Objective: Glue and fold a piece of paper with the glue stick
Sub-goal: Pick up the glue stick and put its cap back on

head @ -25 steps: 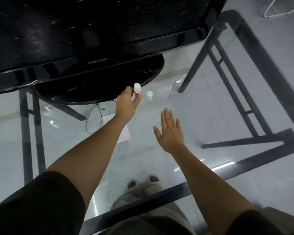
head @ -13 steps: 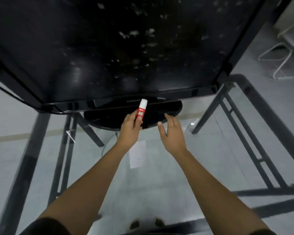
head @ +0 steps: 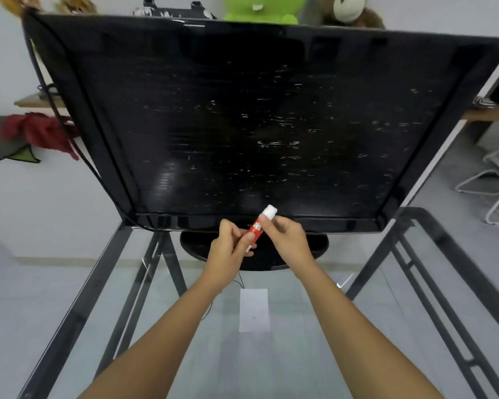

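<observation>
A red and white glue stick (head: 259, 226) is held up in front of the monitor's lower edge, tilted with its white cap end up and to the right. My left hand (head: 231, 251) grips its lower body. My right hand (head: 288, 240) pinches it near the cap end. A small white rectangle of paper (head: 254, 310) lies flat on the glass table (head: 300, 355), nearer to me than the hands and between my forearms.
A large black monitor (head: 257, 125) on a round black base (head: 308, 251) stands at the table's far side. Black metal table legs show through the glass. Plush toys sit behind the monitor. A white wire chair frame (head: 490, 191) is at the right.
My view has tilted up, so the whole monitor shows. My left hand lifted the glue stick from the table, and my right hand came over from open and took hold near the cap.
</observation>
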Demonstrator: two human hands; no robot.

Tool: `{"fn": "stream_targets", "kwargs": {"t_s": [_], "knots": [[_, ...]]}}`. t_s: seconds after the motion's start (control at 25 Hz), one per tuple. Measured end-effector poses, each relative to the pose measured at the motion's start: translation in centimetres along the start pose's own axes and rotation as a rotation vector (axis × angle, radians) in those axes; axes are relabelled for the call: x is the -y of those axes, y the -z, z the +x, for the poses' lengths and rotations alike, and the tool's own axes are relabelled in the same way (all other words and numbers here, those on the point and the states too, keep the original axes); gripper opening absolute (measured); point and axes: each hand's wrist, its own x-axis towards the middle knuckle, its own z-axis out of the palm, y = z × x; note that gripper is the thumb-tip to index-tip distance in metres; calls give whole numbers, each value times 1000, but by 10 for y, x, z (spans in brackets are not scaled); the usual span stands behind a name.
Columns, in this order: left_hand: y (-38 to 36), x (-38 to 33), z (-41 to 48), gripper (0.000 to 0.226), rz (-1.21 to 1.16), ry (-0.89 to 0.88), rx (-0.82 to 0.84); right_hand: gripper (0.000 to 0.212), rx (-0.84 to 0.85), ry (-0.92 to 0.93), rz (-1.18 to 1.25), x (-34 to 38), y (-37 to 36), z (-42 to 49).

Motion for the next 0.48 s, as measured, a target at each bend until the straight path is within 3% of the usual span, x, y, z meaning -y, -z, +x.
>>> {"fn": "stream_targets", "kwargs": {"t_s": [0.08, 0.16, 0.28, 0.36, 0.48], "knots": [[0, -3, -3, 15, 11, 33, 19, 29, 16, -15, 33, 4, 1, -3], [-2, -6, -6, 21, -109, 192, 4, 29, 0, -25, 74, 5, 3, -5], [-7, -9, -12, 44, -667, 587, -49, 21, -6, -7, 134, 7, 5, -8], [-6, -8, -16, 42, -816, 603, -51, 18, 14, 7, 156, 7, 4, -10], [-6, -9, -17, 25, -807, 504, -30, 21, -11, 15, 160, 6, 4, -10]]}}
